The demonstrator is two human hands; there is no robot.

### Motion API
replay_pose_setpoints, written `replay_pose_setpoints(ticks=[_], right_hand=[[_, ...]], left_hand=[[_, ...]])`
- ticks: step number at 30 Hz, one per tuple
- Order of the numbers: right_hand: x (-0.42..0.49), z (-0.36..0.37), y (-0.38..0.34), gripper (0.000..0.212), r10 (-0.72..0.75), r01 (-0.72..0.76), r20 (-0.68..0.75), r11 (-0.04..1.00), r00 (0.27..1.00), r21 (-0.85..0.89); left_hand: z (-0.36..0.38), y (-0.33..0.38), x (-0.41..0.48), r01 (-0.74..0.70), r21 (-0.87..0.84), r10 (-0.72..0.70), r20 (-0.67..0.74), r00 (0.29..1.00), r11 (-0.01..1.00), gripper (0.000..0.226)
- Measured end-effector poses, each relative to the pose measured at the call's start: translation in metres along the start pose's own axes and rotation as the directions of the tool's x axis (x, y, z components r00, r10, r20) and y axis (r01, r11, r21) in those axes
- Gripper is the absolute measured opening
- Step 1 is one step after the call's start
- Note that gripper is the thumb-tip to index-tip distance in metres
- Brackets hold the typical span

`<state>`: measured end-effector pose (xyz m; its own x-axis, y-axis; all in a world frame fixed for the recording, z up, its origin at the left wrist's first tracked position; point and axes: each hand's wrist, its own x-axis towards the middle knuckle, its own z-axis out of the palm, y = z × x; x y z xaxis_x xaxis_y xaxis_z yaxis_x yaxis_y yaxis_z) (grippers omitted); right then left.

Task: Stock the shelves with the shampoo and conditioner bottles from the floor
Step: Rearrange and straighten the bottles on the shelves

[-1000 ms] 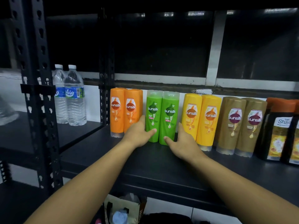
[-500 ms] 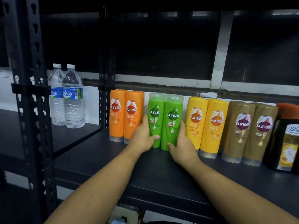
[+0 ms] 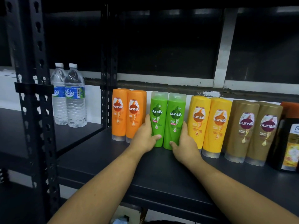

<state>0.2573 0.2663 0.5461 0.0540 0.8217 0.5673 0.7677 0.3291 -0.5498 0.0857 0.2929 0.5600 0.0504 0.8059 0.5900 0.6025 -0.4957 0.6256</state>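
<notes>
Two green Sunsilk bottles stand side by side on the black shelf [image 3: 161, 172]. My left hand [image 3: 145, 138] grips the left green bottle [image 3: 159, 113], thumb across its front. My right hand [image 3: 186, 143] grips the right green bottle [image 3: 176, 113] from its right side, thumb at its base. Left of them stand two orange Sunsilk bottles [image 3: 126, 113]. To the right come two yellow bottles [image 3: 210, 122], then two brown ones [image 3: 254, 128], all upright in one row.
A dark bottle with an orange cap [image 3: 289, 143] stands at the far right edge. Two water bottles [image 3: 69, 97] sit on the neighbouring shelf to the left, behind a black perforated upright [image 3: 35, 110]. A bag shows below the shelf [image 3: 123, 219].
Both hands have closed in on the green pair from either side, and the bottles now stand tight together. The view has shifted slightly closer.
</notes>
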Motion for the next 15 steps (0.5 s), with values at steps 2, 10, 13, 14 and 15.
replay_pose_setpoints(ticks=[2,10,13,14,15], right_hand=[[-0.0008,-0.0010,-0.0003,0.093,0.000,0.001,0.007,1.000,1.000,-0.010],[-0.0040,-0.0043,-0.0020,0.096,0.008,-0.008,0.019,1.000,1.000,-0.023],[-0.0061,-0.0052,-0.0023,0.087,0.033,-0.029,0.052,0.998,0.998,-0.059],[-0.0078,-0.0054,-0.0030,0.083,0.041,-0.036,0.066,0.996,0.997,-0.077],[-0.0095,-0.0065,-0.0038,0.079,0.048,-0.041,0.080,0.995,0.996,-0.095]], left_hand=[[0.0005,-0.0005,0.0000,0.002,0.000,-0.002,-0.001,1.000,1.000,0.082],[0.0004,-0.0019,-0.0025,0.003,0.018,-0.003,0.012,1.000,1.000,0.080],[-0.0015,-0.0001,-0.0056,0.020,0.045,-0.021,0.011,1.000,0.999,0.077],[-0.0028,0.0015,-0.0077,0.028,0.058,-0.028,0.010,1.000,0.998,0.075],[-0.0038,0.0022,-0.0094,0.035,0.076,-0.036,0.013,0.999,0.997,0.075]])
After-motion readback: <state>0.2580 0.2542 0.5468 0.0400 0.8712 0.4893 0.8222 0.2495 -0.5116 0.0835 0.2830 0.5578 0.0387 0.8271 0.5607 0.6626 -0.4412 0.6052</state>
